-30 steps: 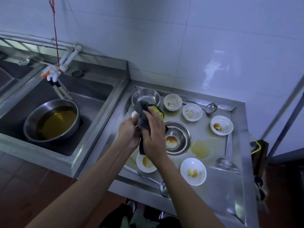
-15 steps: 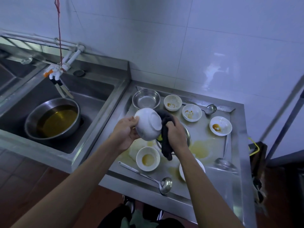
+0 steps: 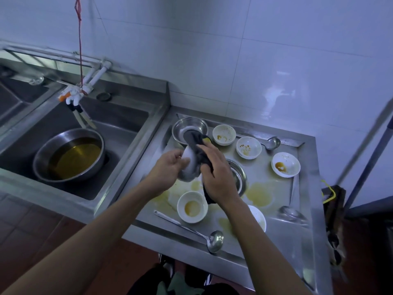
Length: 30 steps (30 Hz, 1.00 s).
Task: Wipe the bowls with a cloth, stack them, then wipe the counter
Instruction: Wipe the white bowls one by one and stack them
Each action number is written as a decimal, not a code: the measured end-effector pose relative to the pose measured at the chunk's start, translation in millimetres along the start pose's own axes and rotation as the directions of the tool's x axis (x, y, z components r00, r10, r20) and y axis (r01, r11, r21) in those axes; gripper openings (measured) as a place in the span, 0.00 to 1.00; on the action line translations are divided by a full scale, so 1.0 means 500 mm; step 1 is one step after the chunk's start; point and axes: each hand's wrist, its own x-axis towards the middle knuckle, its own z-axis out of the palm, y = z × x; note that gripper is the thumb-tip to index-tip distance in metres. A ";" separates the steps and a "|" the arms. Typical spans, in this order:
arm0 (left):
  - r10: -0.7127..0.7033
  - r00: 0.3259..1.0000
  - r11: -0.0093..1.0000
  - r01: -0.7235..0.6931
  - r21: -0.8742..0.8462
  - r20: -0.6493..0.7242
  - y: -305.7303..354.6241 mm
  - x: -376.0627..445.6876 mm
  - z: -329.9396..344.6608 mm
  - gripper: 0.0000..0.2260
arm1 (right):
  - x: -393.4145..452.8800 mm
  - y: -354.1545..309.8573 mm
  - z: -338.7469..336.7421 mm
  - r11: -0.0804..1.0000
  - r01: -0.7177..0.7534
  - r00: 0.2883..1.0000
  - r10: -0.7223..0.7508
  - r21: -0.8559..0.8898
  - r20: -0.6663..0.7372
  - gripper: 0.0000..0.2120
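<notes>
Steel counter [image 3: 306, 241], stained yellow, meets white tiled wall [image 3: 234, 60].

The room is dim, with a cool bluish cast over everything. A soft patch of glare sits on the white wall tiles [image 3: 282, 96] at the right, and the steel counter [image 3: 297, 237] gives back dull, smeared reflections. Shadows are weak and soft-edged; the sink [image 3: 131, 122] falls darkest. The wide lens bends straight lines near the edges, so the pole [image 3: 370, 158] at the right leans and blurs. Both hands look slightly soft with motion, and fine detail is muddy throughout.
</notes>
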 end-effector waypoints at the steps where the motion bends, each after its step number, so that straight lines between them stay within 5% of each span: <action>1: 0.030 0.999 0.997 -0.031 0.068 0.017 0.003 -0.001 0.004 0.08 | 0.005 -0.005 -0.003 0.998 0.055 0.998 -0.055 -0.026 0.015 0.25; 6: 0.126 0.991 0.976 -0.130 0.175 0.033 -0.019 -0.009 0.011 0.08 | 0.028 -0.026 0.002 0.976 0.199 0.980 -0.199 -0.093 0.009 0.21; 9: 0.145 0.989 0.987 -0.146 0.068 0.020 -0.031 -0.012 0.013 0.05 | 0.051 -0.019 0.019 0.981 -0.069 0.983 0.098 0.180 -0.154 0.16; 11: 0.115 0.993 0.992 -0.116 -0.046 -0.009 -0.033 -0.010 0.011 0.07 | 0.070 -0.014 0.030 0.851 -0.293 0.915 0.382 0.435 -0.130 0.14; 14: 0.017 0.995 0.966 -0.042 -0.254 -0.099 -0.032 -0.002 0.013 0.08 | 0.075 -0.009 0.052 0.746 -0.385 0.859 0.505 0.543 -0.085 0.14; 17: -0.101 0.977 0.925 0.022 -0.379 -0.190 -0.038 0.016 0.010 0.08 | 0.050 -0.030 0.091 0.759 -0.369 0.870 0.485 0.537 -0.088 0.15; 20: -0.166 0.969 0.869 0.057 -0.492 -0.181 -0.041 0.037 -0.012 0.11 | 0.012 -0.051 0.129 0.951 -0.181 0.958 0.228 0.249 -0.175 0.20; 22: -0.195 0.970 0.838 0.089 -0.539 -0.144 -0.038 0.043 -0.028 0.12 | 0.005 -0.040 0.142 0.977 -0.126 0.975 0.155 0.172 -0.162 0.21; 27: -0.284 0.957 0.767 0.190 -0.612 -0.059 -0.064 0.054 -0.038 0.13 | 0.001 -0.007 0.132 0.971 -0.163 0.973 0.187 0.173 -0.133 0.21; 30: -0.306 0.951 0.743 0.219 -0.633 -0.030 -0.078 0.061 -0.040 0.12 | 0.006 0.002 0.132 0.913 -0.289 0.925 0.344 0.287 -0.162 0.17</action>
